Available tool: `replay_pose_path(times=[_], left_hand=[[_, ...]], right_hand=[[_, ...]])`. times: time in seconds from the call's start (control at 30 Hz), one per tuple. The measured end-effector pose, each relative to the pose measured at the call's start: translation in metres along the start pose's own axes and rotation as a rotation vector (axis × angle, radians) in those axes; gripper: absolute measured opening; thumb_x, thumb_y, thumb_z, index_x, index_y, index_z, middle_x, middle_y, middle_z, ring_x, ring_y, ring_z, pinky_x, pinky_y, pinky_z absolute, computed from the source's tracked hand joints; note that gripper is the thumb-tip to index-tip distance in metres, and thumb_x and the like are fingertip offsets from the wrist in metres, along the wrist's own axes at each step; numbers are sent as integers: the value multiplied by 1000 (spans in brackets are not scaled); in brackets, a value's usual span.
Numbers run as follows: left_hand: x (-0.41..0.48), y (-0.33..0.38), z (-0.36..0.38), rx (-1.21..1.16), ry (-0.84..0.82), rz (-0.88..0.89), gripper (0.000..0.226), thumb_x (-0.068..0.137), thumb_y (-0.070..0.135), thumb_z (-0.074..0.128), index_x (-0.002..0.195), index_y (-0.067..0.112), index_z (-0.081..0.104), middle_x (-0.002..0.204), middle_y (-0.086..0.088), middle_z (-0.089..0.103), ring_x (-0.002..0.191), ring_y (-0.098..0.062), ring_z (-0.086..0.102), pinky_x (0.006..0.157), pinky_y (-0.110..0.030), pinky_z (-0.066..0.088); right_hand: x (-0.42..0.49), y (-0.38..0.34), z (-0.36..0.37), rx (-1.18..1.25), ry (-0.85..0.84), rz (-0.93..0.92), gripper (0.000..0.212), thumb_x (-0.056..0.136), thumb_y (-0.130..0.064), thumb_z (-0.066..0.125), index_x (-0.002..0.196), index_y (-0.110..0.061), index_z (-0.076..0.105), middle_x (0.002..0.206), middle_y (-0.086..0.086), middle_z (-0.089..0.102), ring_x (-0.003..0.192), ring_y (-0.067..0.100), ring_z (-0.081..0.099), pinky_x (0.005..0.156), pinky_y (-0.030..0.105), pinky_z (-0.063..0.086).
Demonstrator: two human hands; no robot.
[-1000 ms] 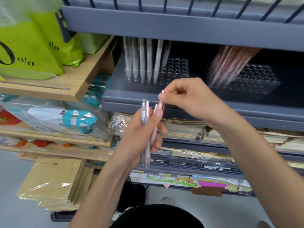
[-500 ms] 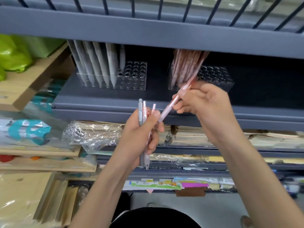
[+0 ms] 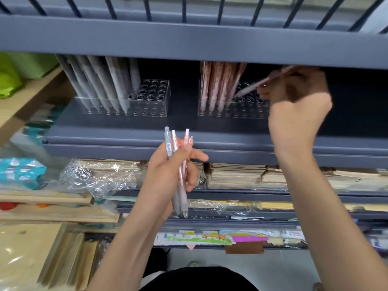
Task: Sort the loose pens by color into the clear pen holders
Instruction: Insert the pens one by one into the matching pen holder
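Note:
My left hand [image 3: 170, 171] grips a small bunch of loose pens [image 3: 178, 156], one grey and the others pink, upright in front of the grey shelf edge. My right hand [image 3: 294, 97] reaches into the shelf and pinches a single pink pen [image 3: 252, 88], tilted with its tip over the right clear holder [image 3: 235, 111]. That holder has several pink pens [image 3: 218, 85] standing at its left end. The left clear holder [image 3: 147, 101] carries several grey-white pens [image 3: 100, 82] on its left side.
The grey shelf [image 3: 126, 131] has a low upper shelf beam [image 3: 189, 43] just above the pens. Stacks of wrapped paper goods [image 3: 235, 175] lie on the shelf below. Wooden shelves [image 3: 42, 198] and green bags [image 3: 8, 80] stand at the left.
My right hand has carried the pink pen up and to the right, from beside the bunch into the shelf over the right holder. The left hand has kept its bunch in place.

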State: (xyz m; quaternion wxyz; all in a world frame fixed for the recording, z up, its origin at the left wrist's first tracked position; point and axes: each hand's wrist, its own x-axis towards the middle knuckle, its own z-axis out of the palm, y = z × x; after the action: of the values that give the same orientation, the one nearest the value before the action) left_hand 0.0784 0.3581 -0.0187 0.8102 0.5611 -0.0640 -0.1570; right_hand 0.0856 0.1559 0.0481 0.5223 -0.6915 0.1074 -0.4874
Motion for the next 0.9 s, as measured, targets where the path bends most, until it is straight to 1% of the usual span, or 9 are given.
replay_pose_path(times=[0.1,0.17,0.2,0.23,0.33,0.4,0.6,0.73,0.9], left_hand=[[-2,-2,-1,62,-12,39,16,104,22,51,99,9,59,94,-20,73,43,-14,46,42,-21,39],[-3,-2,-3,74,-7,43,16,104,25,51,98,14,60,98,-19,74,46,-14,51,43,-21,41],[-2,-2,-4,75,-6,45,15,105,25,50,101,14,58,102,-14,76,47,-14,53,44,-22,42],[-2,-2,-5,82,-4,46,14,105,25,49,104,13,56,106,-10,76,48,-14,56,44,-22,44],[-1,-1,-7,131,-3,49,17,105,27,47,110,11,53,109,-3,76,50,-15,61,47,-24,50],[-1,0,-9,164,-14,40,23,106,28,47,114,7,52,108,-3,77,51,-16,62,48,-24,51],[1,3,-13,148,-85,34,18,103,31,51,112,16,55,105,-10,76,55,-19,65,50,-26,52],[0,5,-15,142,-114,37,19,103,30,50,111,15,57,102,-13,76,58,-21,66,51,-26,52],[-4,9,-23,184,-109,28,22,107,20,42,116,4,53,95,-8,77,49,-11,51,48,-22,42]], right_hand=[[3,7,13,-86,-67,-20,19,85,-10,60,86,-29,56,81,5,70,73,24,70,76,45,57],[7,10,19,-318,-148,-55,3,89,-20,61,89,-23,61,76,0,69,68,12,68,76,12,48],[10,10,21,-450,-188,-80,7,90,-25,61,91,-19,64,75,-2,69,66,10,66,71,1,39],[12,9,24,-549,-233,-90,13,91,-28,59,89,-17,64,77,-1,71,69,16,66,69,3,39],[17,2,31,-719,-346,-58,25,94,-32,53,84,-12,65,88,12,73,85,37,66,78,32,52],[19,-2,34,-781,-368,-71,28,95,-32,52,89,-8,67,92,15,72,89,39,65,82,37,53],[20,-10,37,-867,-419,-101,32,98,-31,51,99,-4,70,102,18,70,97,41,62,93,43,49],[20,-11,41,-879,-417,-99,32,98,-31,51,101,-4,69,109,17,69,104,40,60,96,39,47],[14,-8,37,-812,-342,-35,31,92,-38,60,90,-9,72,95,11,73,92,34,65,80,27,47]])
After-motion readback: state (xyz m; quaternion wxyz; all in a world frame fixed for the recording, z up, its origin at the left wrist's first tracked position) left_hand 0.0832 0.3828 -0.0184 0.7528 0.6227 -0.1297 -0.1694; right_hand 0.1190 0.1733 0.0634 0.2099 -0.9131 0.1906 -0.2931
